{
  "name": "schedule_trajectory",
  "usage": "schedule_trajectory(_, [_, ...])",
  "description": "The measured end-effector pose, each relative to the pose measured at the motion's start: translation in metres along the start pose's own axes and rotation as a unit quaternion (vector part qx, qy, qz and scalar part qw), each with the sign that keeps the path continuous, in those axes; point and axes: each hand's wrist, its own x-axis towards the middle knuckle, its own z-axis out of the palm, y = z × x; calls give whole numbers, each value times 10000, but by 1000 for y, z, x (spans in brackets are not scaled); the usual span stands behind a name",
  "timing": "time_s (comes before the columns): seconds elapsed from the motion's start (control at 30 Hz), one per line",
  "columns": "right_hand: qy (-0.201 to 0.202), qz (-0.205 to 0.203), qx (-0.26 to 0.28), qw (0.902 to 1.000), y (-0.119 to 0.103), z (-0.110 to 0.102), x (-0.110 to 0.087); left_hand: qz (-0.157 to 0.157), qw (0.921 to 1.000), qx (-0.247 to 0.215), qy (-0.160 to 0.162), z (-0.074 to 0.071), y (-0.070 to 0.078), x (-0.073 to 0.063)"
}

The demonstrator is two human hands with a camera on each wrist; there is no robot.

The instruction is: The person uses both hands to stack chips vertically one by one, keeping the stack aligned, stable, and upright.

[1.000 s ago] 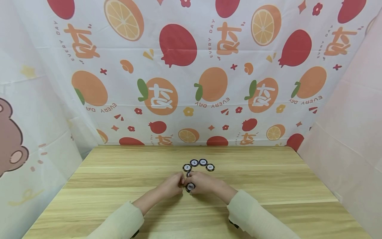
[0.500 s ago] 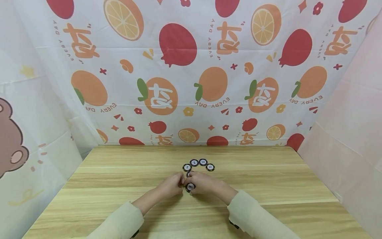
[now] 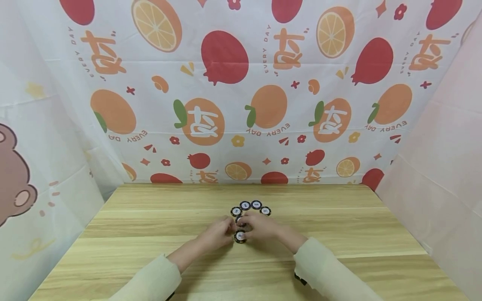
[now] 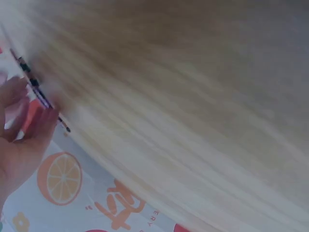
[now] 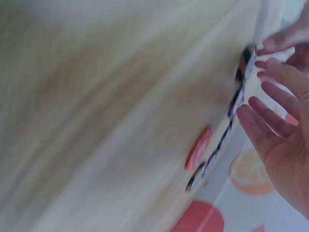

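Several black poker chips with white centres lie flat in a curved row on the wooden table (image 3: 150, 234). The nearest chip (image 3: 239, 237) and the middle chip (image 3: 239, 221) are partly covered by my right hand (image 3: 261, 227). That hand hovers close over them, its fingers spread and loosely bent in the right wrist view, gripping nothing. My left hand (image 3: 217, 234) stays just left of the same two chips, fingers gently curved, fingertips by their edges. In the right wrist view a red flat piece (image 5: 198, 148) lies beside the row; my right hand hides it from the head view.
Farther back, the arc continues with a left chip (image 3: 236, 211), two top chips, one of them the right-hand top chip (image 3: 256, 205), and a far right chip (image 3: 265, 210). A fruit-print cloth (image 3: 233, 104) hangs behind the table's back edge.
My right hand has loosened its fingers from the chips and shifted slightly right and up, uncovering more of the middle chip. The left hand has barely moved, and the row keeps its shape.
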Motion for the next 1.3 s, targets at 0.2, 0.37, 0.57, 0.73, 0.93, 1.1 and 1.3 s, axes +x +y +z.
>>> schedule_trajectory(0.2, [538,308,261,9977,21,-14,-7,1726,9800,963,241,1,-4,-3])
schedule_trajectory(0.37, [931,735,242,9926,38,-16,-11,2098,9701,1185,-281,-5,-7,-13])
schedule_trajectory(0.57, [1116,1138,209,9870,59,-13,-15,2149,9650,1316,-722,-5,-14,-26])
schedule_trajectory(0.73, [1144,1248,205,9854,67,-10,-18,2094,9665,1290,-737,-2,-16,-30])
schedule_trajectory(0.93, [1066,907,3,9902,62,-8,-15,1962,9672,1359,-872,-3,-15,-30])
schedule_trajectory(1.1, [665,291,111,9973,43,-5,-11,1940,9654,1482,-917,-5,-13,-29])
schedule_trajectory(1.3, [30,-135,101,9999,16,3,-6,1880,9646,1473,-1123,-6,-9,-25])
